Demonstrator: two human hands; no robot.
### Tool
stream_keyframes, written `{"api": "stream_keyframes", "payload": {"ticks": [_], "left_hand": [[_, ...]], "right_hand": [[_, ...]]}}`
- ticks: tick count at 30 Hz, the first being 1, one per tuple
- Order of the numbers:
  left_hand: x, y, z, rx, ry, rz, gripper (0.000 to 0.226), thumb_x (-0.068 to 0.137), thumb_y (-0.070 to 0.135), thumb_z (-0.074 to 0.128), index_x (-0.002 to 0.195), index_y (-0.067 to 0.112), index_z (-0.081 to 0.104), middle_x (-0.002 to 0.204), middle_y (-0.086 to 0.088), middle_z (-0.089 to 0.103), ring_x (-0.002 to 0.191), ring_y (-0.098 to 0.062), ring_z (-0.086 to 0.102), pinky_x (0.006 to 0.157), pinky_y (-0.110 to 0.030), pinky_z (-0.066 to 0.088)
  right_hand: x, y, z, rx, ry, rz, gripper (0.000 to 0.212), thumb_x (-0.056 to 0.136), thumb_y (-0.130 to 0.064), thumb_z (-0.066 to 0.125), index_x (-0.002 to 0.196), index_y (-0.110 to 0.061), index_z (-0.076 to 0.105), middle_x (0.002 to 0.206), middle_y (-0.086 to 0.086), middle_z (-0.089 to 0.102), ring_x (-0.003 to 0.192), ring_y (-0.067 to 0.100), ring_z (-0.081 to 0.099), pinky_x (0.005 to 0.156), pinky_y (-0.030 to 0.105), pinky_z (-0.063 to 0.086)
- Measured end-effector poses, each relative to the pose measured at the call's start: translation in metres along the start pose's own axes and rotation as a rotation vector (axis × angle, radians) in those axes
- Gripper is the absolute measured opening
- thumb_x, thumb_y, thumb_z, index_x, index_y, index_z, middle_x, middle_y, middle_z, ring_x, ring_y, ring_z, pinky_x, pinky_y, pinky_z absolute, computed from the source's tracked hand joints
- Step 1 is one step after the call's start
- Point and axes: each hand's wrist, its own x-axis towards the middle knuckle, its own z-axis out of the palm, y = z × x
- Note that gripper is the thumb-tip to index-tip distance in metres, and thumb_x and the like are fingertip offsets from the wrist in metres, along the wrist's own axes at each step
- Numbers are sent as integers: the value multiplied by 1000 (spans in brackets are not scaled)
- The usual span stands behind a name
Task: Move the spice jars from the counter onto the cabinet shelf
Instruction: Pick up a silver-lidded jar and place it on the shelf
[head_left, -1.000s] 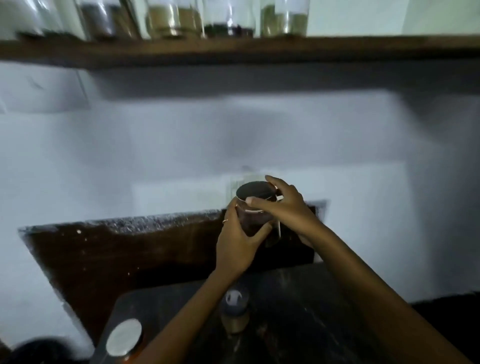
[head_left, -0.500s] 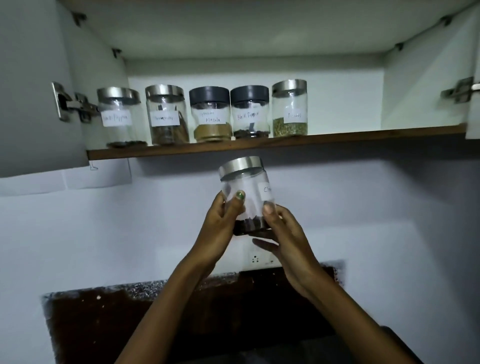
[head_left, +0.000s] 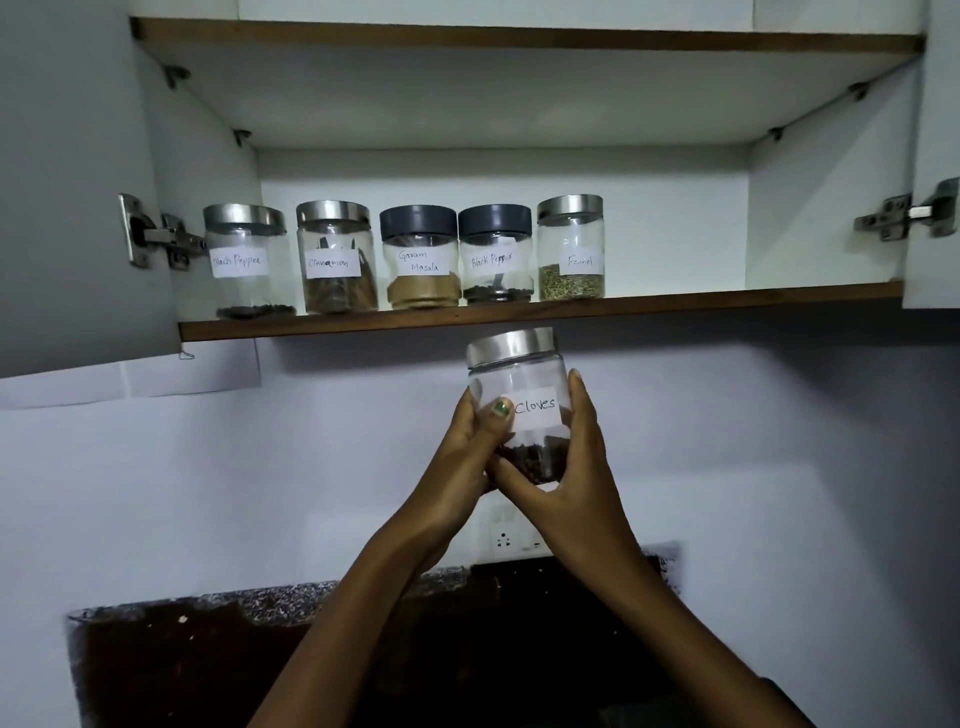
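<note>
Five labelled spice jars (head_left: 413, 257) stand in a row on the cabinet shelf (head_left: 675, 302) in the upper half of the frame: three with silver lids, two with dark lids. A sixth, the Cloves jar (head_left: 519, 384), is at frame centre just below the shelf edge. The left hand (head_left: 462, 457) and right hand (head_left: 571, 483) both curl around its lower body, gripping it from either side.

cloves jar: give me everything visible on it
The cloves jar is a clear, glass-looking round jar with a brushed-metal lid and a white label handwritten "Cloves". A shallow layer of dark cloves lies at the bottom. It is held roughly upright, slightly tilted, in the air just below the front edge of the cabinet shelf, under the Fennel jar. The left hand and right hand grip its lower sides; nothing else touches it.
</note>
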Motion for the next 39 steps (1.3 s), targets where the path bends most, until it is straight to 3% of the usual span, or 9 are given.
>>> {"api": "stream_keyframes", "payload": {"ticks": [3, 8, 12, 15, 19, 24, 27, 32, 39], "left_hand": [[4, 2, 10, 33, -13, 7, 61, 93, 46, 38, 148, 36, 14, 143, 6, 45, 124, -7, 51, 89, -17, 51], [23, 8, 32, 190, -37, 78, 69, 91, 52, 35, 149, 38, 1, 152, 12, 27, 130, -3, 37, 94, -9, 37], [58, 24, 48, 467, -86, 215, 82, 91, 55, 42, 149, 37, -11, 160, 5, 10, 145, -14, 19, 117, -38, 24], [92, 38, 61, 722, -69, 347, 83, 94, 53, 42, 148, 33, -18, 161, 2, 3, 146, -20, 14, 111, -32, 20], [136, 49, 76, 988, 56, 532, 82, 93, 56, 39, 152, 19, -4, 157, -4, 22, 142, -22, 23, 115, -39, 19], [178, 42, 82, 1232, 140, 706, 81, 94, 58, 32, 152, 16, -6, 161, -1, -3, 148, -17, -6, 119, -38, -8], [201, 38, 79, 1429, 169, 799, 79, 93, 61, 27, 151, 18, -5, 161, 0, -5, 148, -18, -10, 118, -39, -11], [220, 20, 73, 1646, 163, 780, 79, 90, 65, 13, 152, 17, 2, 161, -2, 1, 148, -20, -7, 118, -43, -11], [225, 10, 73, 1701, 173, 761, 79, 90, 64, 6, 152, 15, 1, 161, -4, 0, 148, -19, -5, 120, -43, -4]], "right_hand": [[1, 4, -5, 9, 38, -5, 99, 74, -45, 71, 147, -39, 5, 138, -9, 37, 122, 4, 46, 94, 29, 49], [12, 17, -25, -6, 99, -48, 103, 64, -71, 58, 146, -44, 1, 144, -11, 32, 126, 8, 45, 98, 35, 48], [44, 23, -55, -96, 187, -120, 100, 65, -69, 56, 144, -47, -1, 142, -13, 31, 112, 7, 55, 94, 41, 52], [82, 23, -76, -142, 269, -183, 101, 69, -66, 60, 147, -39, 2, 139, -14, 39, 106, -1, 56, 96, 47, 49], [134, 30, -99, -214, 351, -222, 96, 74, -60, 59, 147, -32, 4, 147, -8, 37, 130, 9, 42, 107, 53, 34], [187, 47, -116, -273, 404, -204, 93, 80, -51, 61, 149, -25, 3, 150, 4, 31, 135, 21, 35, 111, 55, 27], [208, 62, -117, -353, 366, -191, 92, 83, -43, 63, 149, -19, 4, 148, 9, 32, 132, 24, 37, 110, 51, 27], [224, 87, -110, -499, 391, -172, 91, 82, -47, 63, 148, -14, 10, 137, 13, 46, 121, 26, 48, 107, 44, 24], [229, 95, -109, -640, 455, -186, 88, 83, -54, 55, 146, -8, 15, 124, 12, 58, 112, 26, 55, 100, 41, 30]]}}
